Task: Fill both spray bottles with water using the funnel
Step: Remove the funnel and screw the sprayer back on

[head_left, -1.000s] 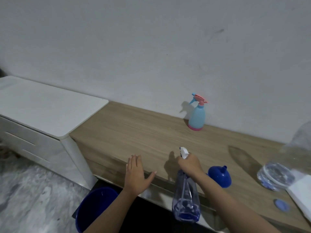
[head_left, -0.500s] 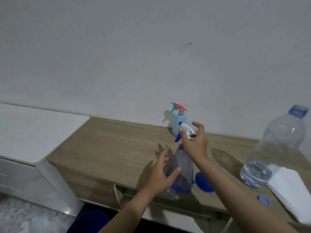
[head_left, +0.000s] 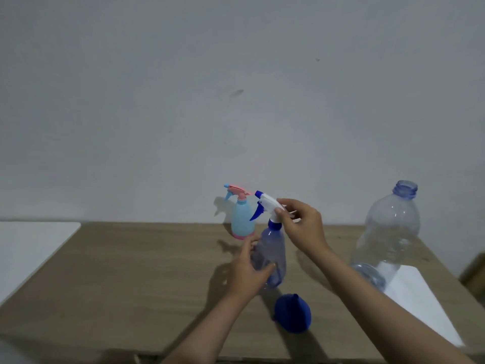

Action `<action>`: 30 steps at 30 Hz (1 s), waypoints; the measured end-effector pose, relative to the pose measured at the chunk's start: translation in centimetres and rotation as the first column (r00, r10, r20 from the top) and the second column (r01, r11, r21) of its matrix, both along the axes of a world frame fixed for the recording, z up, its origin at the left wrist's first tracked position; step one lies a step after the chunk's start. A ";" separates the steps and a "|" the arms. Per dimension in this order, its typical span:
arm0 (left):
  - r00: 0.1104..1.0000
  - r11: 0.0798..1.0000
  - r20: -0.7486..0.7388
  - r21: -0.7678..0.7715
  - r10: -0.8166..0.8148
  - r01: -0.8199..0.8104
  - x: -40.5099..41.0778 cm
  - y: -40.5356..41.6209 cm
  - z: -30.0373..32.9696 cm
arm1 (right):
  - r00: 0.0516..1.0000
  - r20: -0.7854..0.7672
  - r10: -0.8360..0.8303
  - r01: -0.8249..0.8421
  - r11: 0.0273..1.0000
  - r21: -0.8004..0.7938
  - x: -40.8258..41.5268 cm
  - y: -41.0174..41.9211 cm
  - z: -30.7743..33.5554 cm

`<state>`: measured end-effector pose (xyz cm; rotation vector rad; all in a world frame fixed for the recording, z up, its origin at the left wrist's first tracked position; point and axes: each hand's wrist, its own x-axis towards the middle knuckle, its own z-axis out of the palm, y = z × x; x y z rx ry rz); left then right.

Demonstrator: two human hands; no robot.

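Counter [head_left: 118, 279] in wood, clear spray bottle [head_left: 271, 254] standing upright on it. My left hand [head_left: 249, 271] wraps the bottle's body, grip closed round it. My right hand [head_left: 301, 224] pinches the white-and-blue trigger head [head_left: 267, 204] at the neck. Blue funnel [head_left: 292, 312] lies just in front. Light-blue spray bottle [head_left: 242, 219] stands behind near the wall. Big uncapped water bottle [head_left: 388, 235] at right.
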<state>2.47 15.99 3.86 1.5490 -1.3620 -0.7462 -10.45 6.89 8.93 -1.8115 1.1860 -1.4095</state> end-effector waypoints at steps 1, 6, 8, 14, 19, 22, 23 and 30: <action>1.000 1.000 0.002 0.013 0.006 -0.006 -0.2 -1.2 0.1 | 1.000 -0.024 0.006 -0.006 1.000 0.005 -0.3 -0.7 0.2; 0.991 0.998 0.124 0.017 0.060 -0.062 -1.3 -7.6 -0.3 | 0.987 -0.157 0.013 -0.012 1.000 0.010 -0.6 -4.3 0.4; 0.986 0.997 0.151 0.039 0.065 -0.072 -1.6 -10.1 -0.6 | 0.979 -0.205 0.009 -0.006 1.000 0.015 -0.4 -6.0 0.3; 0.974 0.992 0.194 0.035 0.115 -0.124 -2.2 -16.4 -3.2 | 0.963 -0.269 0.006 0.026 0.993 0.114 0.4 -11.0 -0.8; 0.982 0.991 0.135 0.009 0.129 -0.131 -2.4 -19.1 -5.1 | 0.971 -0.241 -0.012 0.050 0.987 0.155 0.8 -13.6 -2.1; 0.977 0.988 0.153 -0.013 0.151 -0.151 -2.5 -20.3 -5.4 | 0.978 -0.205 -0.030 0.070 0.979 0.194 0.8 -14.8 -2.1; 0.974 0.988 0.162 -0.012 0.157 -0.157 -2.6 -20.6 -5.3 | 0.980 -0.197 -0.032 0.073 0.975 0.208 0.8 -15.3 -2.1; 0.954 0.983 0.250 0.037 0.167 -0.182 -3.1 -21.6 -5.5 | 0.984 -0.176 -0.037 0.081 0.964 0.252 0.6 -16.3 -1.9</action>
